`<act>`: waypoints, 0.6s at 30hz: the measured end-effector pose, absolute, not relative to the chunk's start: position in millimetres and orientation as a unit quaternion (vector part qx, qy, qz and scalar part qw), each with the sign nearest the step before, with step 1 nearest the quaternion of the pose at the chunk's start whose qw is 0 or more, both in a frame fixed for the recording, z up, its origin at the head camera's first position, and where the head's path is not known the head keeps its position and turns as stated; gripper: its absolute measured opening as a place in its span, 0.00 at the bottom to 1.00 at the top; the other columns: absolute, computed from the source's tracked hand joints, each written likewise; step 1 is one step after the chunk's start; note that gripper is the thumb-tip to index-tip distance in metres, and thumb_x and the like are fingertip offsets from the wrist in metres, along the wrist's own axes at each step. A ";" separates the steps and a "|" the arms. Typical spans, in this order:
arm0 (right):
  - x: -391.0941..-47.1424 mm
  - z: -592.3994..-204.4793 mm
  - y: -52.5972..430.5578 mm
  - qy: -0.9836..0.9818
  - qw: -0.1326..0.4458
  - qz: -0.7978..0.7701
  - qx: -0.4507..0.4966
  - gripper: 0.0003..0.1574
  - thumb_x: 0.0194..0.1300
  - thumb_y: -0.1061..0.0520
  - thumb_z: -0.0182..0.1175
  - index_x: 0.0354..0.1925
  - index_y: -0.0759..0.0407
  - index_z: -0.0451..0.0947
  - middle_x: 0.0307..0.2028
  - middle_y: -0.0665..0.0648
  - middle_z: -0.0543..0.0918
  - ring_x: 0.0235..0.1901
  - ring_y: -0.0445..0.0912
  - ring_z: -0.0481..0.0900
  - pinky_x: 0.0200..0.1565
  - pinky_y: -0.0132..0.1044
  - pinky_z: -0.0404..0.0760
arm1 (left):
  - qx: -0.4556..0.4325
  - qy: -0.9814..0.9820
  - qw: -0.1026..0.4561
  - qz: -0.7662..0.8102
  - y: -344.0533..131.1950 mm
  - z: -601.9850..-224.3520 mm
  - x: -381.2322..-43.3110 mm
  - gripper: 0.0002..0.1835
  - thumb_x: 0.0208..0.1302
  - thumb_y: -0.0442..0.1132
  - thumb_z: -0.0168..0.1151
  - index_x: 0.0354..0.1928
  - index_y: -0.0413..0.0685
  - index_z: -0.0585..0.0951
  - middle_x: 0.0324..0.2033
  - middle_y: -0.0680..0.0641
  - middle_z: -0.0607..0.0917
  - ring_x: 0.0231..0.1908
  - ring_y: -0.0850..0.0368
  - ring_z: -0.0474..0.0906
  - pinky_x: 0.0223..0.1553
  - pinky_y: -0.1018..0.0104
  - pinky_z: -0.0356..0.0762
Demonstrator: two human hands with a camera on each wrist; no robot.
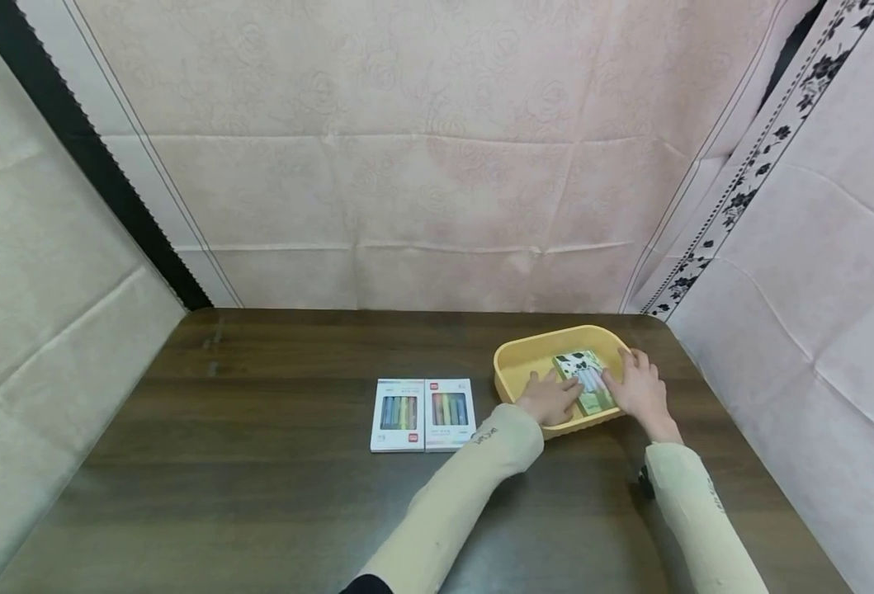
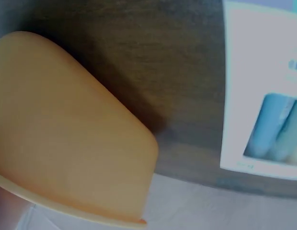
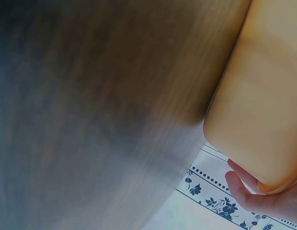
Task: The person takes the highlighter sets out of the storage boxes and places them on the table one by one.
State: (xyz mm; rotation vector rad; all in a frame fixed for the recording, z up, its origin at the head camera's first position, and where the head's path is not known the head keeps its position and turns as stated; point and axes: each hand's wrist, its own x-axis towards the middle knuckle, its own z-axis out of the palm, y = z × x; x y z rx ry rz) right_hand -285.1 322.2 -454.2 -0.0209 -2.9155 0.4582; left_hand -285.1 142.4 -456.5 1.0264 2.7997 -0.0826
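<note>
A yellow plastic basket (image 1: 507, 351) stands at the right side of the table. Inside it lies a green-and-white pack (image 1: 592, 402) with black cow-like patches. My left hand (image 1: 551, 398) reaches over the near left rim with fingers spread, its fingertips at the pack's left edge. At the right rim is my right hand (image 1: 639, 388), its thumb directed toward the pack. In the right wrist view, right-hand fingers (image 3: 244, 191) show loosely bent outside the basket's corner. Only the basket's outer wall (image 2: 76, 129) fills much of the left wrist view; the pack is hidden there.
Two white boxes of coloured sticks, a left one (image 1: 398, 440) and a right one (image 1: 447, 440), lie side by side left of the basket. The dark wooden table (image 1: 258, 495) ends at pale cloth walls (image 1: 407, 206) behind and on both sides.
</note>
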 end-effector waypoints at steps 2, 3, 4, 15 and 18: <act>-285.2 -453.7 322.0 -0.983 0.094 0.155 -0.007 0.37 0.64 0.48 0.44 0.62 0.72 0.54 0.59 0.77 0.56 0.51 0.73 0.61 0.43 0.67 0.66 | 0.352 0.932 0.074 -0.045 142.6 -456.2 -285.1 0.28 0.67 0.53 0.39 0.68 0.68 0.50 0.68 0.65 0.50 0.70 0.56 0.42 0.67 0.50 0.50; -285.3 -453.7 322.1 -0.983 0.095 0.155 -0.007 0.37 0.64 0.48 0.44 0.62 0.72 0.54 0.59 0.77 0.56 0.51 0.73 0.61 0.43 0.67 0.66 | 0.355 0.931 0.071 -0.052 142.9 -456.2 -285.1 0.28 0.67 0.54 0.39 0.68 0.69 0.49 0.68 0.66 0.50 0.70 0.58 0.41 0.67 0.51 0.50; -285.4 -453.7 322.2 -0.983 0.094 0.155 -0.007 0.37 0.64 0.48 0.44 0.62 0.72 0.54 0.59 0.77 0.57 0.51 0.73 0.61 0.43 0.67 0.66 | 0.357 0.930 0.069 -0.060 143.2 -456.0 -285.1 0.29 0.67 0.54 0.39 0.68 0.69 0.48 0.68 0.66 0.50 0.70 0.58 0.40 0.67 0.51 0.50; -284.1 -455.1 322.9 -0.983 0.093 0.158 -0.005 0.37 0.64 0.48 0.44 0.62 0.72 0.54 0.59 0.77 0.56 0.51 0.73 0.61 0.43 0.67 0.66 | 0.368 0.926 0.066 -0.052 141.4 -455.4 -285.9 0.31 0.66 0.47 0.47 0.68 0.69 0.49 0.67 0.64 0.57 0.69 0.62 0.47 0.67 0.53 0.52; -284.8 -455.3 323.3 -0.983 0.093 0.158 -0.007 0.37 0.64 0.48 0.44 0.62 0.72 0.54 0.59 0.77 0.56 0.51 0.73 0.61 0.43 0.67 0.66 | 0.380 0.923 0.047 -0.045 141.0 -454.9 -287.3 0.26 0.66 0.41 0.47 0.65 0.66 0.59 0.64 0.61 0.63 0.66 0.62 0.54 0.65 0.54 0.57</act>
